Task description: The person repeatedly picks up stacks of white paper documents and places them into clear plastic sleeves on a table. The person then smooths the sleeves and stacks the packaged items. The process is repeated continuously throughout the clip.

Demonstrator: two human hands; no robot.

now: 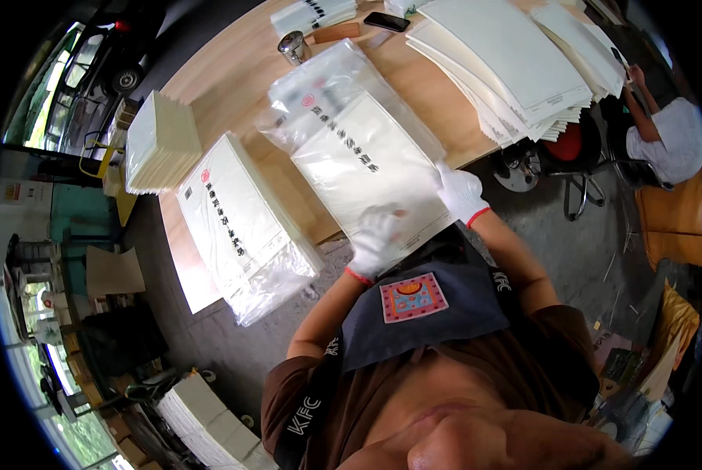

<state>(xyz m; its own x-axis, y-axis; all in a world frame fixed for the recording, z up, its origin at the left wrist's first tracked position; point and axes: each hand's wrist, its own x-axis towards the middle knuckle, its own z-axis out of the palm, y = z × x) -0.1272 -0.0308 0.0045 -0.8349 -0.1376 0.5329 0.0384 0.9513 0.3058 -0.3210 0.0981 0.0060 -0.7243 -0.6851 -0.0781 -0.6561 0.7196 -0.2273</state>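
A stack of large white envelopes [359, 168] with dark printing lies in front of me, its far part covered by a clear plastic bag [343, 70]. My left hand [378, 235], in a white glove with a red cuff, rests on the stack's near end. Its fingers are stretched over the top sheet and slightly blurred. My right hand [462, 196], gloved the same way, grips the stack's right edge; part of its fingers is hidden. To the left lies a second printed stack [237, 211] with clear plastic around its near end.
A thick pile of envelopes [159, 145] stands at the table's left edge. Large sheets [507, 63] are fanned out at the far right. A metal cup [294, 48] and a black phone [386, 21] sit at the back. Another person [664, 137] sits at the right.
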